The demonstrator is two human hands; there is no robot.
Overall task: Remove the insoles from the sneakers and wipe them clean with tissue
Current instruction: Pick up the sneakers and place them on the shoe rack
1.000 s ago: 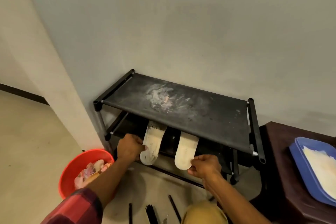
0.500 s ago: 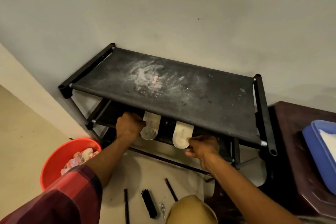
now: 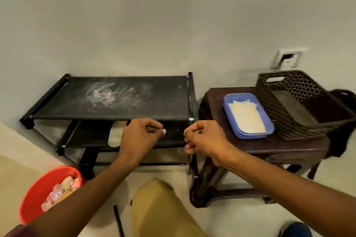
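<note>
Here, insole [image 3: 115, 133] flat on lower rack shelf [image 3: 90, 134].

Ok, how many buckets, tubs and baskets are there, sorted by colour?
Red: 1, the bucket
Blue: 1, the tub
Black: 1, the basket
Total: 3

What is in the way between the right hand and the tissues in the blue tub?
Nothing visible. The tissues lie uncovered in the tub on the stool, just right of the right hand. The basket stands on the tub's far side.
</note>
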